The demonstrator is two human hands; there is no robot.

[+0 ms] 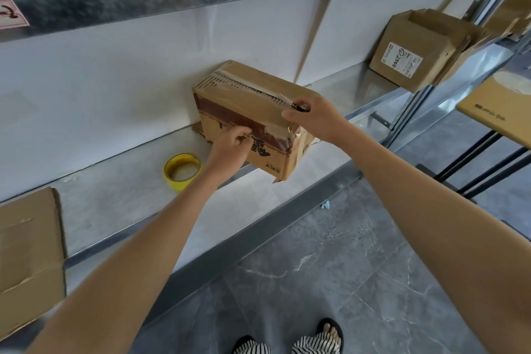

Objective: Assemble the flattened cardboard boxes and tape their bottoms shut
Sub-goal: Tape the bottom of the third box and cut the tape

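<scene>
Box: a cardboard box [253,95] stood on the metal shelf [115,210], its taped side up, right under both sets of fingers.
Tape strip: a clear tape strip [273,131] ran along the top seam and folded down over the near edge onto the front face.
Left hand: the left hand [230,146] was at the box's front face, fingers curled narrow and pinching the strip's loose end against the cardboard.
Right hand: the right hand [313,118] sat on the top near corner, thumb laid along the edge, fingers closed around a small dark tool [300,107] whose tip touched the tape; what kind of tool I could not tell.
Tape roll: a yellow tape roll [182,171] lay flat on the shelf just left of the left wrist.
Flattened cardboard: a flattened cardboard sheet [28,253] lay well off to the left of the left fingers.
Open box: an open box [413,52] with a white label sat on the shelf, well beyond the right fingers.
</scene>
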